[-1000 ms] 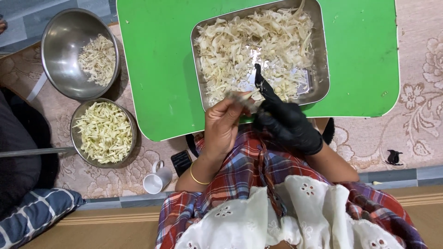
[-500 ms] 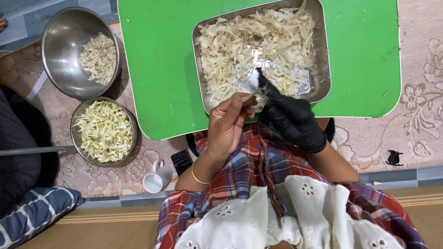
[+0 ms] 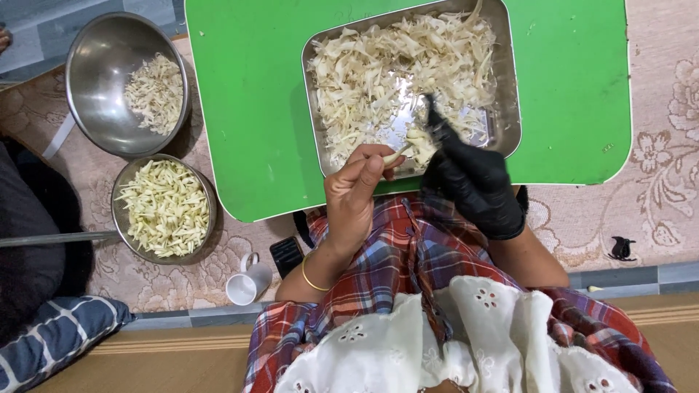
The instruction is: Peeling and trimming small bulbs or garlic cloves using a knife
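A steel tray (image 3: 510, 87) on the low green table (image 3: 247, 109) holds a heap of pale shredded vegetable strips (image 3: 378, 73). My bare left hand (image 3: 355, 195), with a gold bangle on its wrist, pinches one pale piece (image 3: 409, 148) at the tray's near edge. My right hand (image 3: 473, 185) wears a black glove and grips a small dark knife (image 3: 435, 122). The blade points away from me over the tray and touches the held piece.
On the patterned carpet at left stand a large steel bowl (image 3: 95, 65) with some pale shreds and a smaller pan (image 3: 124, 196) full of yellowish cut strips. A white cup (image 3: 247, 280) and a dark phone (image 3: 286, 255) lie by my knee. A dark-clothed person sits at far left.
Both hands stay at the tray's near edge. The gloved hand and knife have shifted slightly right, and the pale piece now shows between the left fingertips and the blade.
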